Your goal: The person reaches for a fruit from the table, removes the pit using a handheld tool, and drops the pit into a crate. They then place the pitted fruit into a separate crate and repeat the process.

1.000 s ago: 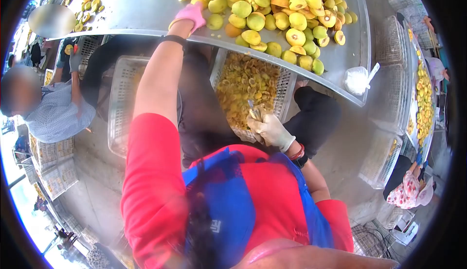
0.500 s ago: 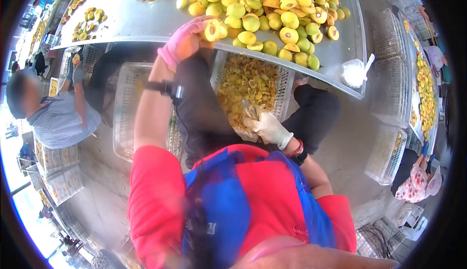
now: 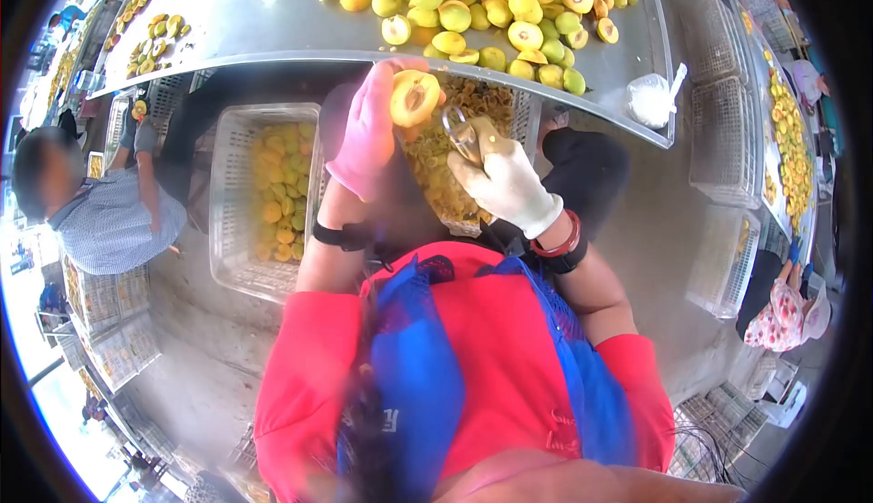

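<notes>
My left hand [image 3: 368,130], in a pink glove, is closed around a stone fruit half [image 3: 415,97], its cut face up with the brown pit cavity showing. Close to its right, my right hand [image 3: 506,180] in a whitish glove grips a small metal pitting tool [image 3: 461,135] with a looped tip. The loop points at the fruit but stays a little apart from it. Below both hands, a white plastic crate [image 3: 526,121] between my knees holds many small yellow-brown fruit pieces. Ahead, a pile of yellow-green fruit halves [image 3: 455,16] lies on the metal table [image 3: 273,25].
Left of my legs stands a white crate [image 3: 238,271] holding fruit halves. A tied plastic bag [image 3: 648,103] rests at the table's right corner. Stacked crates [image 3: 725,139] stand to the right. A co-worker in a patterned shirt [image 3: 114,226] sits at the left.
My left hand has come back from the pile toward my lap with a fruit half. My right hand has risen toward it with the tool. The left crate's fruit is now uncovered.
</notes>
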A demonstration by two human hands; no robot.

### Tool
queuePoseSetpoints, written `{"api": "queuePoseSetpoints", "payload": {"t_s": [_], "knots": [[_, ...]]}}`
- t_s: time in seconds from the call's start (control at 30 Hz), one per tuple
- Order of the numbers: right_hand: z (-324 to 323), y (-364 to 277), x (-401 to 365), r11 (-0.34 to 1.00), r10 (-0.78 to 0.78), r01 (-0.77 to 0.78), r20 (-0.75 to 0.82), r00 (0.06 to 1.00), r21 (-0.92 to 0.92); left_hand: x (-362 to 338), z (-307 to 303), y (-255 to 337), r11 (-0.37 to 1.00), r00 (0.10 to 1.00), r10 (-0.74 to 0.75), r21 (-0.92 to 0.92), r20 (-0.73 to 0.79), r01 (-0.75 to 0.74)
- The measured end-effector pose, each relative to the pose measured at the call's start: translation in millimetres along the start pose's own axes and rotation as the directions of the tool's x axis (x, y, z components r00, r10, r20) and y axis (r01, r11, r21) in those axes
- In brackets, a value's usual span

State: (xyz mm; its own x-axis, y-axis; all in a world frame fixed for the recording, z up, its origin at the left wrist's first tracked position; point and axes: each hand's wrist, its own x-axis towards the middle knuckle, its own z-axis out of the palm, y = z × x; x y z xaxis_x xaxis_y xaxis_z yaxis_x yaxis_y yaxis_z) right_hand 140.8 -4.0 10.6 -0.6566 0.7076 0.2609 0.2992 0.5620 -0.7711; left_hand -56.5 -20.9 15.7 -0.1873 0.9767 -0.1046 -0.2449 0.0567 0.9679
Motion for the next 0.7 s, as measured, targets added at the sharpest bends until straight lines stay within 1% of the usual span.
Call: {"api": "queuePoseSetpoints", "payload": {"t_s": [0.1, 0.13, 0.23, 0.33, 0.43, 0.53, 0.57, 0.63, 0.7], "knots": [[-2, -10, 4, 0.999, 0.027, -0.026, -0.051, 0.998, 0.023, -9, 11, -8, 0.998, 0.999, 0.046, -0.033, 0.000, -0.045], [-1, -12, 5, 1.000, 0.005, -0.003, -0.077, 0.997, 0.023, -15, 11, -4, 1.000, 0.999, 0.003, -0.020, 0.034, -0.002], [4, -10, 4, 0.999, -0.002, 0.005, -0.096, 0.995, 0.036, -21, 16, -5, 0.987, 0.992, 0.118, 0.104, 0.053, -0.124], [7, -11, -1, 0.995, 0.069, -0.064, -0.077, 0.995, 0.071, -22, 22, -12, 0.996, 0.996, 0.093, -0.010, 0.010, -0.093], [13, -5, -4, 0.978, 0.049, -0.038, -0.046, 0.998, 0.205, -24, 35, -18, 0.977, 0.980, 0.155, -0.130, -0.122, -0.170], [24, 10, -11, 0.937, 0.067, -0.084, 0.063, 0.996, 0.339, -25, 41, -17, 0.946, 0.983, 0.066, -0.303, -0.169, -0.115], [23, 11, -15, 0.879, 0.161, -0.209, 0.148, 0.976, 0.428, -26, 42, -17, 0.928, 0.983, 0.034, -0.358, -0.182, -0.098], [13, -4, -17, 0.695, 0.313, -0.456, 0.337, 0.888, 0.556, -27, 44, -21, 0.905, 0.985, 0.045, -0.410, -0.169, -0.112], [8, -8, -18, 0.515, 0.381, -0.601, 0.465, 0.799, 0.611, -29, 44, -22, 0.893, 0.987, 0.054, -0.435, -0.153, -0.116]]}}
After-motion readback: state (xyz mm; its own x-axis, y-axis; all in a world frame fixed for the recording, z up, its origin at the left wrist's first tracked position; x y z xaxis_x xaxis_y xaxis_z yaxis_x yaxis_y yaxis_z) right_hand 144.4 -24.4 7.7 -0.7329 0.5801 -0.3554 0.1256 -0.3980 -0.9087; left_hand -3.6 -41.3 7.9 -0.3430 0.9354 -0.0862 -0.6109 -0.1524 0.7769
